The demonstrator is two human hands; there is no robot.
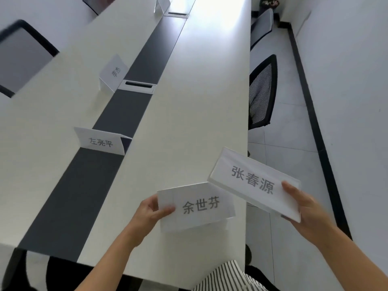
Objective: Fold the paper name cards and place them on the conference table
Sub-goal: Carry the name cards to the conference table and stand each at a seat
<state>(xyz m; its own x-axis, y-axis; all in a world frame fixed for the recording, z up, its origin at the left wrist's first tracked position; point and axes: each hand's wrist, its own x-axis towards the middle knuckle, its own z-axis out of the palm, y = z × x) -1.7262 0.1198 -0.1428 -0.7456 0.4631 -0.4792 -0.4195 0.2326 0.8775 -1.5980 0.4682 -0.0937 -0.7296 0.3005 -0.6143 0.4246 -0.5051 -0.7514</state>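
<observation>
While both hands hang over the near end of the bench (189, 101), each one has a name card in its grip. Left hand (150, 211): thumb flat on the front, the other fingers (147, 203) curled behind, pinching the left end of the folded paper card (199, 204) printed 余世芬. Whether its lower edge touches the bench, I cannot tell.

Right hand (304, 208): thumb on the front, clamped on the right end of a clear holder (254, 181). A white slip printed 张春源 sits inside it. The holder tilts down to the left, and its lower left edge overlaps the top right corner of the folded paper card. The rest of the right fingers are hidden behind the holder.

Ahead and to the left of the left fingers, a tent card (100, 141) reading 左亮平 stands across the edge of the dark centre strip (69, 196). Farther out along that line stands a second tent card (114, 73), its print small and turned sideways. Just beside it a cable slot (138, 85) is sunk in the strip; its inside is dark and nothing can be made out in it. A third tent card (162, 4) is cut off by the top edge, print unreadable.

Beyond the right fingers, off the bench's edge, stands a mesh chair (261, 93). Below the wrists a striped garment (228, 276) runs out of frame.
</observation>
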